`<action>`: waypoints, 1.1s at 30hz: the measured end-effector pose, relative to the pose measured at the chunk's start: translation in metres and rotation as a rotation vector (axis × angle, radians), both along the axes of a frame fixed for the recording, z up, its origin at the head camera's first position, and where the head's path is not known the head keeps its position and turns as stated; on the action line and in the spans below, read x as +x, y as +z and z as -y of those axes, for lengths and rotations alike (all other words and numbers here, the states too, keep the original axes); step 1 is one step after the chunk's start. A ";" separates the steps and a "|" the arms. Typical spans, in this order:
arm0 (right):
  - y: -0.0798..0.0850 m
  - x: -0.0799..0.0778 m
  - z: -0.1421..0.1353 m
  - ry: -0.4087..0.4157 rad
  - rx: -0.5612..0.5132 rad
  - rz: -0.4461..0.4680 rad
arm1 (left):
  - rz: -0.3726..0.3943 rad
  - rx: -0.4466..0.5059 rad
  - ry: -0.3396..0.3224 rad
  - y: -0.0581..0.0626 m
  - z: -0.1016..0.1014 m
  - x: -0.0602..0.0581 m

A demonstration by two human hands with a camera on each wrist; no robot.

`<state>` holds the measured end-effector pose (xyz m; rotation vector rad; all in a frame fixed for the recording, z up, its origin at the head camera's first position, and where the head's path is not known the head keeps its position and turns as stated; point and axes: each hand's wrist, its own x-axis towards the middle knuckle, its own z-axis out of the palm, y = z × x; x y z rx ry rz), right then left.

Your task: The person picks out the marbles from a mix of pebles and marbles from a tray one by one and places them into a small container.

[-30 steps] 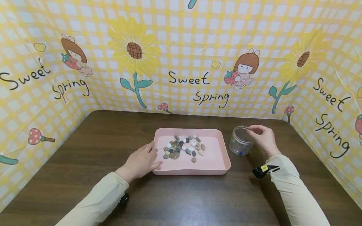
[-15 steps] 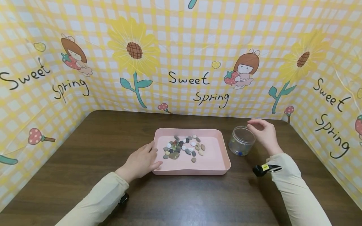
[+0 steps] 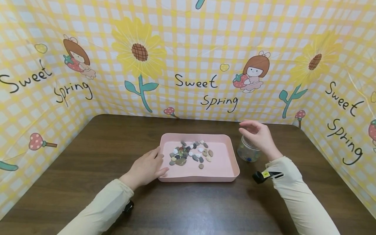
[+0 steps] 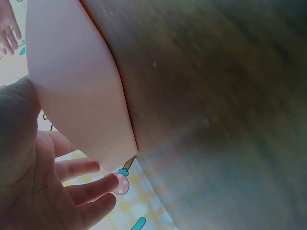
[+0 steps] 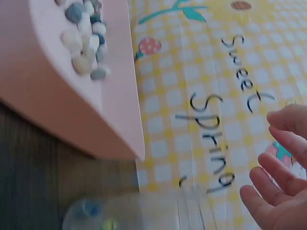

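Observation:
A pink tray [image 3: 220, 168] lies on the table with a scatter of grey, white and tan pebbles [image 3: 181, 161] in it. My left hand [image 3: 144, 168] rests against its left side, fingers along the edge and thumb at the front left corner. In the left wrist view those fingers [image 4: 91, 189] are nearly straight beside the tray's wall. Right of the tray stands a clear jar [image 3: 246, 154] with a blue marble [image 3: 249, 159] and other small things at its bottom. Over the jar's mouth hovers my right hand [image 3: 259, 135], loosely bent, with nothing seen between its fingers [image 5: 268, 187].
A dark wooden table [image 3: 188, 209] carries everything. Yellow checked cloth [image 3: 188, 58] with printed flowers and lettering rises behind it and on both sides. The jar stands close to the tray's right wall.
My right hand has come away from the jar's right rim and moved left and slightly up, over the jar's mouth. My left hand, the tray and the pebbles stay where they were.

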<state>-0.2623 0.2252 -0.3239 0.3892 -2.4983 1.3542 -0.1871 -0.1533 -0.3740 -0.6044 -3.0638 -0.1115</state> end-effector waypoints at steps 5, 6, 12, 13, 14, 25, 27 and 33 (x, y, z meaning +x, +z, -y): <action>0.000 -0.002 0.019 0.093 0.001 0.093 | 0.006 -0.002 0.004 0.000 0.000 0.001; -0.001 -0.002 0.022 0.114 -0.008 0.112 | 0.007 -0.001 0.006 0.000 0.000 0.001; -0.003 -0.005 0.042 0.211 -0.035 0.161 | -0.003 0.005 0.003 -0.001 0.001 0.001; -0.003 -0.005 0.045 0.222 -0.033 0.161 | -0.006 0.005 0.001 -0.001 0.001 0.001; -0.004 -0.006 0.049 0.230 -0.031 0.160 | -0.010 0.004 -0.001 -0.001 0.001 0.001; -0.011 -0.018 0.079 0.352 -0.026 0.163 | -0.017 -0.015 -0.010 0.000 0.000 0.001; -0.011 -0.021 0.084 0.376 -0.025 0.180 | -0.020 -0.014 -0.010 0.000 0.000 0.001; -0.011 -0.027 0.097 0.428 0.002 0.236 | -0.032 -0.002 -0.015 0.000 0.000 0.001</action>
